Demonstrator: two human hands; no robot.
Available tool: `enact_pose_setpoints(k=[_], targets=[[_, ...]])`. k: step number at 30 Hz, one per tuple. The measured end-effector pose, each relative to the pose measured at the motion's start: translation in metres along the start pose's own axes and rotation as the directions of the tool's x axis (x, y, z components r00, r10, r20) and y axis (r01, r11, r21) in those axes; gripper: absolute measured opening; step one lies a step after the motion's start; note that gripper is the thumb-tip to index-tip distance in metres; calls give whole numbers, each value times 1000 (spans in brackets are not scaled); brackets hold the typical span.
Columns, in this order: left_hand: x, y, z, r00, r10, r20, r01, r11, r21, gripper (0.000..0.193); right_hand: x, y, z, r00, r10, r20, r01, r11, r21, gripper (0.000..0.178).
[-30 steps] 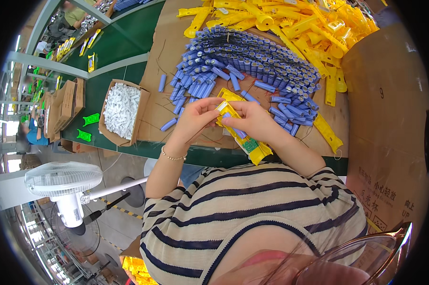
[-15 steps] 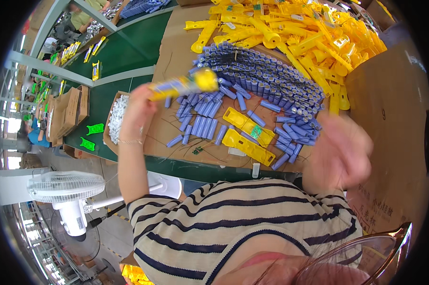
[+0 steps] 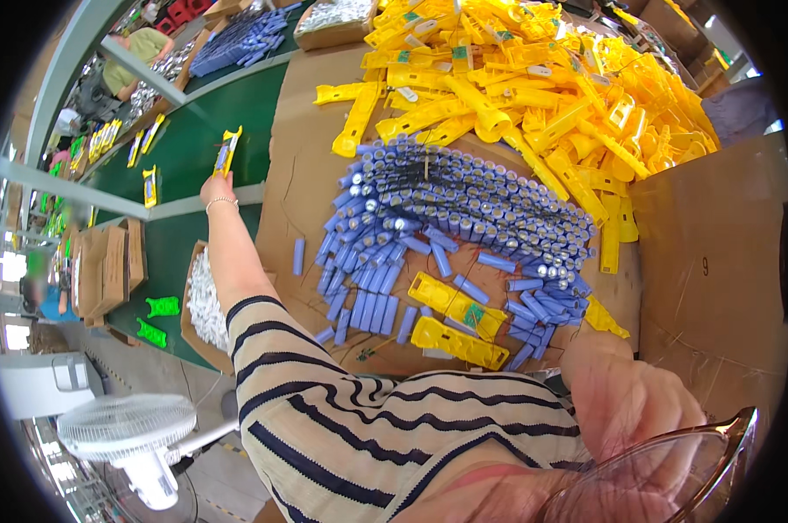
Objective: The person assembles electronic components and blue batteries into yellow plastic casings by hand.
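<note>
My left hand reaches out over the green conveyor belt, its fingers closed on the near end of a yellow plastic battery holder with blue cells in it. My right hand is raised at the lower right, close to the glasses. Its fingers are curled, and whatever they may hold is hidden. Between my arms, two yellow holders lie on the cardboard-covered table, with a small green circuit board. Rows of blue cylindrical cells with dark wires stand behind them, and loose blue cells lie in front.
A large heap of yellow holders covers the far side. Tall cardboard walls the right. A box of small white parts stands left, near green holders. A metal frame bar runs beside the belt; a white fan stands lower left.
My left hand has carried the yellow battery holder from above the cells leftward and away, over the belt. My right hand has come down toward the glasses. The view has shifted.
</note>
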State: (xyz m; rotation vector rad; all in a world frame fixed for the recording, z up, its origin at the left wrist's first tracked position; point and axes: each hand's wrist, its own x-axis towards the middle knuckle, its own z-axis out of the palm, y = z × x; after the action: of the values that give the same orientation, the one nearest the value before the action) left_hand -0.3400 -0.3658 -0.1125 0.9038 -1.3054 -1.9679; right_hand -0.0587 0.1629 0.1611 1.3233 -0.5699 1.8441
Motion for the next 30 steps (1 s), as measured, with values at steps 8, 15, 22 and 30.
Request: enact_pose_setpoints(k=[8,15,22,30], targets=[[6,36,-21,966,-260,12,226,861,455,24,4,99,-68,708,647,285,-201,570,-797,15],[-206,97,-28,819,0,573,-216,927,308,61,-91,326,-268,303,950,-80,181,-140,-973,46],[-372,102,-147,545,35,838,-646,655,393,31,-86,345,-252,67,960,-270,373,-275,-886,69],[-410,80,-131,745,12,667,-267,922,282,24,-12,185,-105,288,951,-111,-148,-70,-987,53]])
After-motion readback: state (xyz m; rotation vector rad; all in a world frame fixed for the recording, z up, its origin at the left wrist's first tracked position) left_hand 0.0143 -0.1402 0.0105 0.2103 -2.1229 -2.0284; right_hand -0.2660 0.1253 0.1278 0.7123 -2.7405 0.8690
